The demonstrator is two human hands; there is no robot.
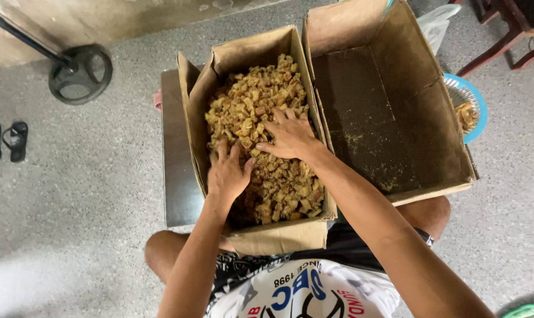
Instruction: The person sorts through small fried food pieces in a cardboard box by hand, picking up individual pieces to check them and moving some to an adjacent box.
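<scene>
Both hands lie flat and spread, left hand [227,174] and right hand [290,136], on the heaped fried pieces [261,106] inside the near cardboard box [279,235], where a careless sweep risks spilling crumbs over its sagging flap.

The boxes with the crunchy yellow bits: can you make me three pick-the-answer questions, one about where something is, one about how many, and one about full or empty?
1. Where are both hands?
A. In the left box
B. In the right box
C. On the floor

2. How many sandals lie on the floor?
A. One
B. Two
C. Four

3. The right box is:
A. Heaped full
B. Taped shut
C. Open, nearly empty

Answers:
1 A: the left hand and right hand rest on the fried pieces in the left box.
2 B: the sandals are a pair.
3 C: the right box shows its bare bottom with crumbs.
</scene>
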